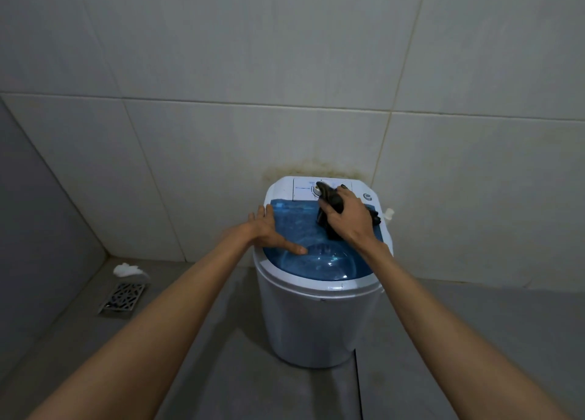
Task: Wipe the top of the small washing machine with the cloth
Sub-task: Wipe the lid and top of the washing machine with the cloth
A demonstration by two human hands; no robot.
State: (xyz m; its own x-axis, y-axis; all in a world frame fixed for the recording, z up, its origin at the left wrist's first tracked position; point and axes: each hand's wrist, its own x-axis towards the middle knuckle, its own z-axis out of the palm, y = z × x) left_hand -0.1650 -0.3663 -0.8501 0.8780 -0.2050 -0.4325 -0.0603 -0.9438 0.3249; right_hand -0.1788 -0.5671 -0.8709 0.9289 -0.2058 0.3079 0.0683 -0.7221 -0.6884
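Forearms reach in from below, 2 hands over small washing machine (319, 318) by tiled wall. Left hand (269, 231) flat, fingers spread, on blue lid (304, 226), likely steadying it. Right hand (348, 217) clenched around dark cloth (329, 198), pressing near rear control panel (304, 187); dial mostly hidden beneath.

We note a small white washing machine (316, 321) standing upright on the floor, its translucent blue lid (304, 229) closed. A dark crumpled cloth (330, 202) lies on its rear top.
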